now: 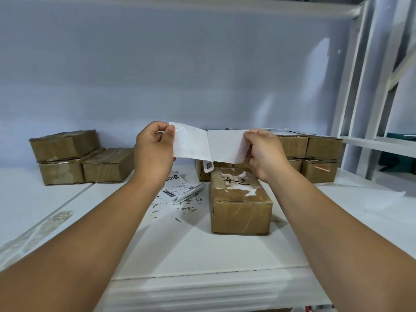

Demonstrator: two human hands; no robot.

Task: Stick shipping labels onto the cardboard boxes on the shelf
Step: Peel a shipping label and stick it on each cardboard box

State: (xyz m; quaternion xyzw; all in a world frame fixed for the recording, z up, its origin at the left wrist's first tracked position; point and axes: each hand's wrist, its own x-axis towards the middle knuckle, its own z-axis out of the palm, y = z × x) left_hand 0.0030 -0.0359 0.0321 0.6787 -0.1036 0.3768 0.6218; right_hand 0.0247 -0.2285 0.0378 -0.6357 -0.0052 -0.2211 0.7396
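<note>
A wide white shelf (67,199) fills the view, closed behind by a pale back panel (180,64), with white metal uprights (351,86) standing at the right edge.

Toward the back left sits a group of three cardboard boxes (108,165): two side by side on the shelf, and a third stacked on the left one. At the back right is a larger stack of boxes (322,149), two layers high, with white paper lying on its top.

Nearer the middle, a single cardboard box (240,208) lies lengthwise on the shelf. Its top carries torn white label remains and handwritten marks.

Two bare forearms reach in from the bottom corners. The left hand (153,149) and the right hand (263,154) are raised above the single box, holding a white label strip (209,146) stretched between them, blank side toward the camera. A crease runs down its middle, and a small printed corner with a barcode hangs from its lower edge. The left hand's fingers (171,129) are curled and pinch the strip's left end; the right hand's fingers (247,136) are curled and pinch its right end.

Just left of the single box, below the left hand, some printed shipping labels (180,188) lie loose on the shelf. Small paper scraps (180,208) are scattered in front of them.
</note>
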